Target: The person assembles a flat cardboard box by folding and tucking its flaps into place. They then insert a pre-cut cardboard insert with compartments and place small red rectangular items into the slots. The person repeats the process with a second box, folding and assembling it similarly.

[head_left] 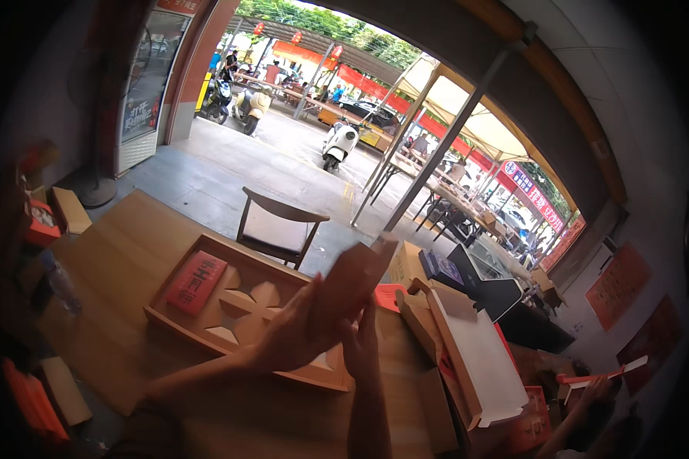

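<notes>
Between both hands I hold a reddish-brown small carton (351, 281), tilted upward with what looks like a flap at its top end. My left hand (287, 334) is closed along its left side. My right hand (360, 343) grips its lower right side; some of its fingers are hidden. Below the hands lies a shallow tray (168, 315) with a cardboard-coloured rim and shaped inserts. A red box (197, 283) with dark lettering fills the tray's left part. The hands and carton cover part of the tray's right side.
The wooden table (115, 268) carries the tray. Opened cartons with a white panel (478, 359) stand at the right. A chair (279, 226) is beyond the table. At the lower right, another person's hand (589, 405) is near a red-and-white piece. Red boxes (42, 218) sit at the left.
</notes>
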Motion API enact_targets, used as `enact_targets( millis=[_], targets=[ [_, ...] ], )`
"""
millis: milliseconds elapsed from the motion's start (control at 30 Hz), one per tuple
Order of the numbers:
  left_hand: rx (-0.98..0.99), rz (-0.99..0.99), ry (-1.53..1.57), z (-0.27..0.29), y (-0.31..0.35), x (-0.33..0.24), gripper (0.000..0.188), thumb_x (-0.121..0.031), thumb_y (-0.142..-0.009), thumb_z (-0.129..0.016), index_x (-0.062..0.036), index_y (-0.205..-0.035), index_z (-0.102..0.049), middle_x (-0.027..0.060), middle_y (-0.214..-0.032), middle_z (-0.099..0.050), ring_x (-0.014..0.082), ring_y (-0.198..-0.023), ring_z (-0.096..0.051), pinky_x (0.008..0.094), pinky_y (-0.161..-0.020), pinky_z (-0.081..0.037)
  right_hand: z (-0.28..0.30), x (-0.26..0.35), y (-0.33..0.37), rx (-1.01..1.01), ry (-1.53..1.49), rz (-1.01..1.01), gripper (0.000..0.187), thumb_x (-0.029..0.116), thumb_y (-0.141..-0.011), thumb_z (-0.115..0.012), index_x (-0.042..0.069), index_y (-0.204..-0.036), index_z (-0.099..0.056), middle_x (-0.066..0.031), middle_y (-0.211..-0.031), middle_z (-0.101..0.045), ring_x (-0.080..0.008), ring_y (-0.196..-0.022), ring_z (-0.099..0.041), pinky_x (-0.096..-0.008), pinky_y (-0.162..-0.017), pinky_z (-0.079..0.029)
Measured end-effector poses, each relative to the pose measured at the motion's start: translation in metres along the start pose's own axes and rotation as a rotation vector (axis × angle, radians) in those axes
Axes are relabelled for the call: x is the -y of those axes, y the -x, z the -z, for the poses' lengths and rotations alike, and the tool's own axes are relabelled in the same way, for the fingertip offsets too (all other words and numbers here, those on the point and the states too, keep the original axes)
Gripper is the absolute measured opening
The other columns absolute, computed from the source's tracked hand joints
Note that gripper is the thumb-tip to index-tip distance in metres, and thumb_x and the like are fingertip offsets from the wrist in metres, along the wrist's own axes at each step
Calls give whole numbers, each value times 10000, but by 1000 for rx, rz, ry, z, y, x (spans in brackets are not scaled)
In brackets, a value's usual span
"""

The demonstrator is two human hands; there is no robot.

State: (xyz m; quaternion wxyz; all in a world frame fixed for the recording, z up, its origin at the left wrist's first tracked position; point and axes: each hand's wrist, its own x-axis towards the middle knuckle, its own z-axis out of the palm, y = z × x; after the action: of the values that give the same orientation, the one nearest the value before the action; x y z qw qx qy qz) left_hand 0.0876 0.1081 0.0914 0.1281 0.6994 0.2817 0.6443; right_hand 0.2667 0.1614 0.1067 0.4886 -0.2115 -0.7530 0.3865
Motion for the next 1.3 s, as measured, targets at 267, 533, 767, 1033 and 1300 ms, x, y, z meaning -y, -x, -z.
enact_targets(
  millis=[267,533,767,1033,1300],
  targets=[
    [299,-308,-399,12,-15,-50,739,-229,-876,-808,-25,-1536,-546,203,-1593,-508,452,-1458,-503,583,-1178,-450,12,-46,10,-194,-730,3,564,436,-1111,-538,-21,-1438,-587,-235,-1318,-718,-370,-1159,-724,-502,-992,-609],
    [87,171,78,19,-17,-32,810,-104,-968,-729,-66,-1664,-317,221,-1558,-522,357,-1401,-583,497,-1160,-487,-6,3,8,1,-1121,-277,696,537,-1122,-449,-22,-1533,-505,-266,-1377,-672,-358,-1207,-704,-499,-1026,-611],
    [-11,341,296,25,-20,-2,781,-74,-1004,-710,-117,-1668,-301,178,-1379,-620,243,-1228,-693,379,-1007,-582,0,-51,7,88,-245,-317,668,427,-1130,-510,67,-1669,-344,-155,-1562,-569,-251,-1349,-637,-456,-1064,-579],
    [-66,473,517,24,-15,12,529,-95,-1085,-591,-109,-1585,-418,130,-1232,-618,172,-1138,-688,332,-931,-586,-19,11,4,-31,-216,-46,616,294,-1124,-561,87,-1657,-331,-147,-1472,-597,-237,-1261,-666,-362,-927,-621],
    [208,489,258,36,-18,9,484,-113,-1081,-601,-77,-1542,-456,107,-1299,-643,176,-1233,-639,350,-1016,-559,-2,3,8,54,-204,-160,363,81,-1052,-543,18,-1410,-542,-88,-1258,-672,-158,-1113,-659,-291,-914,-548]
  ],
)
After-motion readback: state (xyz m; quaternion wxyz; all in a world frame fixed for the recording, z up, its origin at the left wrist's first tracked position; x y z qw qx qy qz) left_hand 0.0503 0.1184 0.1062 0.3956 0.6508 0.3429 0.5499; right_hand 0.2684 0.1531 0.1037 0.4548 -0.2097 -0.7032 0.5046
